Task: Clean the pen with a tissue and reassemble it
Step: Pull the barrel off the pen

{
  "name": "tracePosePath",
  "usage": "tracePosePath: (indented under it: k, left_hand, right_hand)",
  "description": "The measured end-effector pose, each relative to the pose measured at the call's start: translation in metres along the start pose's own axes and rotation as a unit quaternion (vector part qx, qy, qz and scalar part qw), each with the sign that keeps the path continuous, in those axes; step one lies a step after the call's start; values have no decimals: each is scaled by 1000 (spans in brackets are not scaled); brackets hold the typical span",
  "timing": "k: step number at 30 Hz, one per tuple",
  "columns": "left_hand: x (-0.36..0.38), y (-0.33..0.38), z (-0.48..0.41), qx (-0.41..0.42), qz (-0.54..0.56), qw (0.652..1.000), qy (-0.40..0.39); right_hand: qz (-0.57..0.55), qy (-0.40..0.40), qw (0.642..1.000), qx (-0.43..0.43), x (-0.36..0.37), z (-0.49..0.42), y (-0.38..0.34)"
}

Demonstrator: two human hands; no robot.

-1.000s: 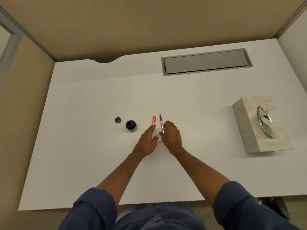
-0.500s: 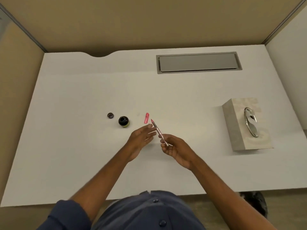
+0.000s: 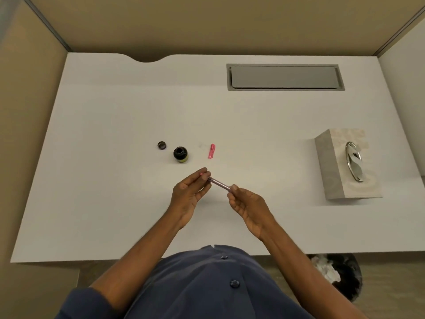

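Observation:
A thin pinkish pen body [image 3: 220, 184] is held in the air above the white desk [image 3: 115, 203], between both hands. My left hand [image 3: 190, 192] pinches its front end, where a small pink tip shows at my fingertips. My right hand [image 3: 246, 203] grips its rear end. A pink pen cap [image 3: 211, 151] lies on the desk just beyond my hands. A beige tissue box [image 3: 345, 166] with a shiny metal opening stands at the right.
An open black ink bottle [image 3: 180, 154] stands left of the cap, with its small dark lid [image 3: 162, 145] further left. A grey cable hatch [image 3: 284, 77] is set into the desk at the back. A bin [image 3: 338, 275] with crumpled tissue sits on the floor, lower right.
My right hand lifted the pen off the desk and brought it nearer to me. My left hand closed on its front end. The cap stayed on the desk.

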State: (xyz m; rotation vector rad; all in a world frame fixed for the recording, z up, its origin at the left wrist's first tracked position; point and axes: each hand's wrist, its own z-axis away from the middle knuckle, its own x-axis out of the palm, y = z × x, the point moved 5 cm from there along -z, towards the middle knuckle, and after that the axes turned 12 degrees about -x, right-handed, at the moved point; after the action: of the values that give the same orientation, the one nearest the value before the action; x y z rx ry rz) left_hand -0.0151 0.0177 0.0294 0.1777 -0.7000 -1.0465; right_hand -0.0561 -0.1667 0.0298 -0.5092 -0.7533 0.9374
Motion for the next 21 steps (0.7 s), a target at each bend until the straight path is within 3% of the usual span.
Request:
tracePosePath:
  k: [8,12,18,21]
  left_hand:
    - [-7,15,4,19,131,991,-30]
    - [-10,28,6,42,129,990,-30]
    - [-16,32,10,44,133,990,19]
    - [-18,32,12,36,151,987,33]
  right_hand:
    - [105,-39,993,-38,34,-6,-17]
    - [133,-60,988,-50,47,-2,-20]
    - [179,-31,973,-143,56,5,-24]
    - [262,-21,939,-223,61,10,-32]
